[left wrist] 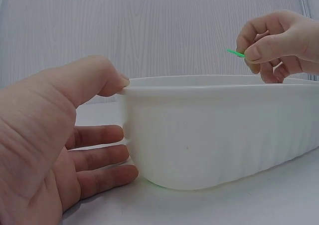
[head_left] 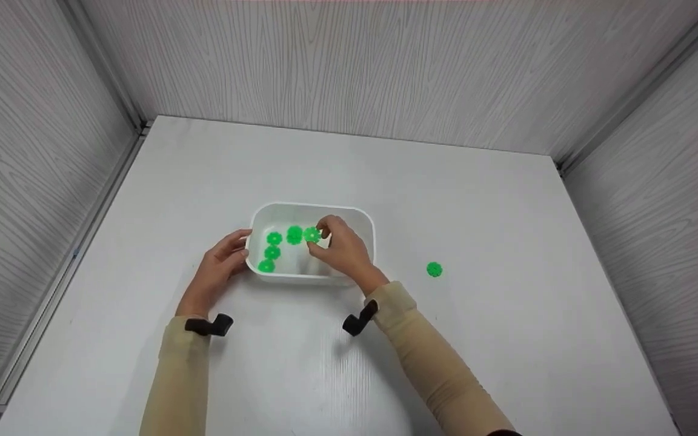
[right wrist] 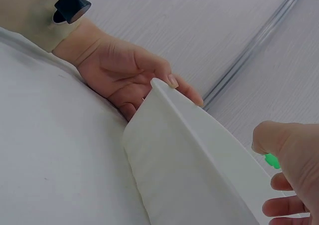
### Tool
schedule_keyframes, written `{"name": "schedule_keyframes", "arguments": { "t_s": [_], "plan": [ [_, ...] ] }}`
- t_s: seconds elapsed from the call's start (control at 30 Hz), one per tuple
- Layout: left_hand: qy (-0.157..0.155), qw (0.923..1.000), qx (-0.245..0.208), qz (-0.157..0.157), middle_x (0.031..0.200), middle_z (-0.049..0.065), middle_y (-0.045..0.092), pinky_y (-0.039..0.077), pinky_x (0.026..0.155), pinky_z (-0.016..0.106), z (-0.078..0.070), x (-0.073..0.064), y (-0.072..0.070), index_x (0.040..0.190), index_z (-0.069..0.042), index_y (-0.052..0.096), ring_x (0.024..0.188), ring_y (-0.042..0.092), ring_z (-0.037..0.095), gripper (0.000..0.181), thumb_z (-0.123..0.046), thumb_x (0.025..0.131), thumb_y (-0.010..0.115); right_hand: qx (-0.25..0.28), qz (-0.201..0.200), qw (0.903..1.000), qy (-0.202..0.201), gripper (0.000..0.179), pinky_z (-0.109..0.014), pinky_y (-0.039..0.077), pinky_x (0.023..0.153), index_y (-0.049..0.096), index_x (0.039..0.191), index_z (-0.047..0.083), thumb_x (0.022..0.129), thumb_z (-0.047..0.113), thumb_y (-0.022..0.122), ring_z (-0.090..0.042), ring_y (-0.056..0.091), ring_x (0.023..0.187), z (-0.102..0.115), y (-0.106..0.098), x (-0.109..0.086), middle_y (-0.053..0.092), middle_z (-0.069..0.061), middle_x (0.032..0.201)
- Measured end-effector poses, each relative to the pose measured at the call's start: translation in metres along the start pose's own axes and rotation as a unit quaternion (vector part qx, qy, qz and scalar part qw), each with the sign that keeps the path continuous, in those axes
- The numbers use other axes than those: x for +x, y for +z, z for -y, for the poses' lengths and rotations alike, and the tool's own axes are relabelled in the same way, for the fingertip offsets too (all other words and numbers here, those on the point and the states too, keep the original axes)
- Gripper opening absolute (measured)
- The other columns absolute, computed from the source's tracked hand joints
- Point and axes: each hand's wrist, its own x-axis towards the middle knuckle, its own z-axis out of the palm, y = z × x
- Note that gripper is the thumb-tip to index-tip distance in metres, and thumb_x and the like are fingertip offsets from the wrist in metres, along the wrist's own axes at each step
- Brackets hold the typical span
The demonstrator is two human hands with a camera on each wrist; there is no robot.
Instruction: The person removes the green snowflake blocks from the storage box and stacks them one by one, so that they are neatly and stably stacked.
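Observation:
My right hand pinches a green flower-shaped plastic piece between thumb and fingertips, over the white plastic tub. In the left wrist view this piece shows edge-on, thin and flat, above the rim. My left hand rests against the tub's left end. Its thumb touches the rim, while the other fingers lie fairly straight along the outside wall. More green pieces lie in the tub: several in a row along the left side, and others bunched near the held one.
One more green piece lies on the white table, right of the tub. Pale wood-grain panels stand at the back and both sides of the table.

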Motion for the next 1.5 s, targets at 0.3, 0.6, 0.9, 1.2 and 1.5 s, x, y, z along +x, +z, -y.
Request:
{"name": "schedule_keyframes", "arguments": {
  "t_s": [0.3,0.6,0.9,1.2,1.5],
  "plan": [
    [0.001,1.0000,-0.003,0.009,0.133,0.017,0.046,0.047,0.088,0.028,-0.002,0.000,0.000,0.138,-0.014,0.046,0.115,0.051,0.024,0.048,-0.027,0.093,0.058,-0.008,-0.053,0.9984,-0.022,0.030,-0.027,0.042,0.057,0.053,0.105,0.010,0.085,0.029,0.064,-0.012,0.049,0.069,-0.015,-0.026,-0.010,0.054,-0.002,0.092],
    [-0.013,0.9999,-0.005,0.002,0.131,0.019,0.044,0.047,0.087,0.027,-0.006,0.000,0.003,0.138,-0.011,0.044,0.118,0.047,0.031,0.046,-0.019,0.094,0.057,-0.003,-0.112,0.9937,-0.008,0.030,-0.027,0.042,0.056,0.054,0.105,0.009,0.083,0.024,0.066,-0.015,0.052,0.070,-0.028,-0.050,-0.024,0.056,-0.004,0.090],
    [-0.027,0.9996,0.011,0.001,0.133,0.019,0.044,0.046,0.090,0.033,-0.024,-0.008,0.008,0.137,-0.011,0.045,0.118,0.048,0.034,0.046,-0.017,0.093,0.058,-0.001,-0.159,0.9869,0.026,0.031,-0.029,0.044,0.058,0.055,0.105,0.007,0.081,0.021,0.068,-0.023,0.055,0.073,-0.051,-0.067,-0.046,0.055,-0.007,0.092],
    [-0.024,0.9996,0.012,-0.009,0.133,0.018,0.045,0.048,0.086,0.028,-0.009,-0.002,0.006,0.137,-0.013,0.046,0.117,0.049,0.032,0.045,-0.018,0.094,0.058,-0.028,-0.199,0.9795,0.018,0.029,-0.029,0.043,0.056,0.055,0.104,0.006,0.082,0.020,0.067,-0.019,0.052,0.069,-0.085,-0.078,-0.070,0.055,-0.008,0.092],
    [-0.011,0.9998,0.008,-0.014,0.131,0.018,0.046,0.048,0.085,0.026,0.002,0.000,0.004,0.137,-0.012,0.045,0.118,0.048,0.031,0.047,-0.020,0.093,0.058,-0.026,-0.202,0.9772,0.060,0.030,-0.032,0.042,0.055,0.054,0.107,0.004,0.083,0.018,0.067,-0.023,0.054,0.071,-0.120,-0.083,-0.097,0.054,-0.009,0.094]
  ]
}}
